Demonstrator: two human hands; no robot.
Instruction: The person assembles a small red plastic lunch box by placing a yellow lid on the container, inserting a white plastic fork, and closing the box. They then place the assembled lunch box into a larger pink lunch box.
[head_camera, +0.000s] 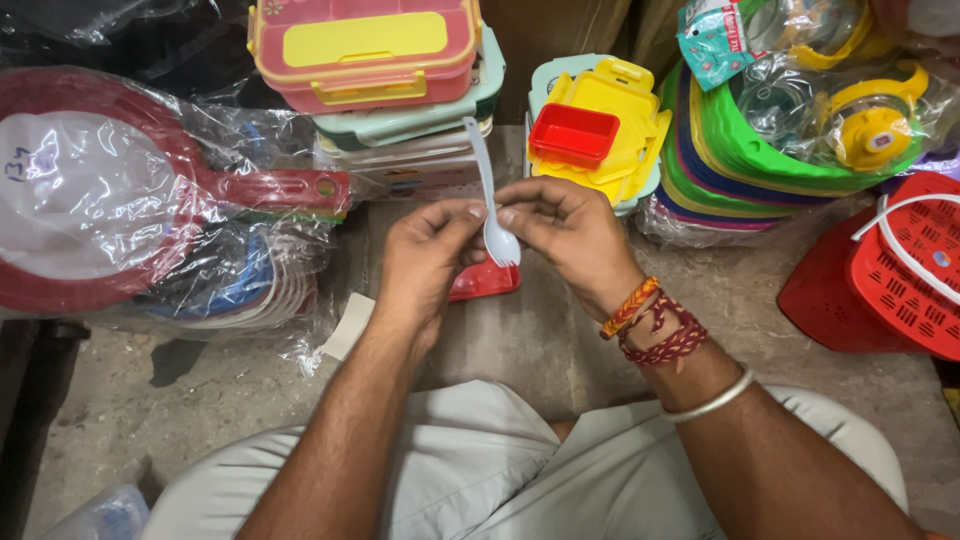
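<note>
Down on the concrete floor (560, 340) the biggest thing is the bagged bundle of round red strainers (110, 200) at the left, wrapped in crinkled clear plastic with blue and pale ones stacked under it. Across at the right lies a thick stack of green, blue and purple lids (740, 160) with yellow-capped clear jars (870, 125) bagged on top, and beside that a red mesh basket (910, 265) with a white handle. Straight ahead stands a pile of lunch boxes (385, 70) (pink and yellow on top, mint below), and next to it a yellow tray holding a small red box (574, 134). A flat red piece (485, 282) lies on the floor just under the hands, mostly hidden, possibly a lid. The left hand (425, 265) and right hand (565, 235) meet over it, thumbs and forefingers pinched on a small white spoon (490, 195); its handle points away from the person, its bowl sitting between the two sets of fingertips. The right wrist wears woven red and orange threads (655, 325) and a thin metal bangle (712, 400).
</note>
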